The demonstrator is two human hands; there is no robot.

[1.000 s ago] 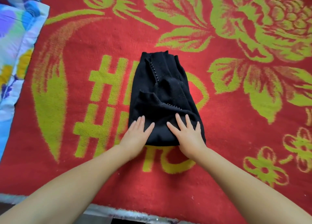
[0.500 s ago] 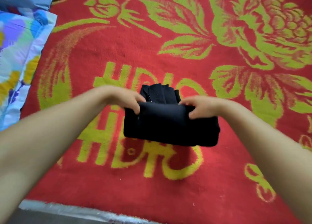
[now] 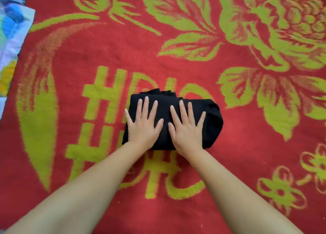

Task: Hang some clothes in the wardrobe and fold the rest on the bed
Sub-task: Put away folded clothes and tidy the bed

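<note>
A black garment [image 3: 212, 121] lies folded into a compact rectangle on the red blanket with green flowers and lettering [image 3: 194, 71] that covers the bed. My left hand [image 3: 143, 123] lies flat on the left half of the bundle, fingers straight and spread. Beside it, my right hand [image 3: 187, 128] presses flat on the right half, fingers also spread. A bit of the lower layer of the black garment sticks out at the far edge.
A blue, white and yellow patterned cloth [image 3: 10, 43] lies along the left edge of the bed. The red blanket stretches wide on all sides of the bundle.
Both hands gripped the near end of the black garment, lifted it and folded it away from me over the far part. They have let go and now press flat on the shorter bundle.
</note>
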